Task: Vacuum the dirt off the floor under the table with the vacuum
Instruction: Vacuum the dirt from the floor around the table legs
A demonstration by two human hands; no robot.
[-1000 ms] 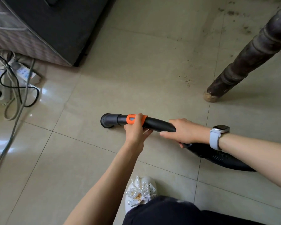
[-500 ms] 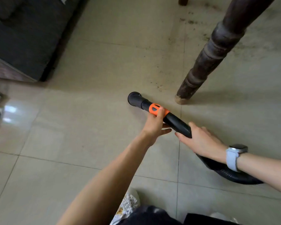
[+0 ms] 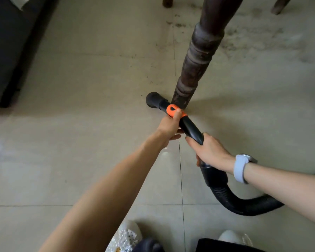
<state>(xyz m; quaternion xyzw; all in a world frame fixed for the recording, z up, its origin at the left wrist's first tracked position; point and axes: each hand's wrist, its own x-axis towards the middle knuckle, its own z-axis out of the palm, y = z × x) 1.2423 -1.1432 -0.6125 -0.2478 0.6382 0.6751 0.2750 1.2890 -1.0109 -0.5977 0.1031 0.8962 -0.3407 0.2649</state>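
The black vacuum nozzle (image 3: 153, 101) sits low over the beige tiled floor, just left of the foot of a dark turned table leg (image 3: 196, 62). My left hand (image 3: 169, 125) grips the wand at its orange collar (image 3: 172, 110). My right hand (image 3: 210, 150), with a pale watch on the wrist, holds the wand's black handle further back. The ribbed black hose (image 3: 244, 206) curves off to the right under my right forearm. Dark dirt specks (image 3: 178, 25) and a dusty smear (image 3: 253, 40) lie on the tiles beyond the leg.
A dark sofa base (image 3: 11, 51) fills the upper left. Two more furniture feet stand at the top edge, one in the middle (image 3: 167, 1) and one at the right (image 3: 280, 5). My white shoes (image 3: 127, 237) are at the bottom edge.
The nozzle has travelled forward and right across the floor, from open tiles to the base of the table leg. Both hands kept their hold. The view swung right, losing the cables and power strip.
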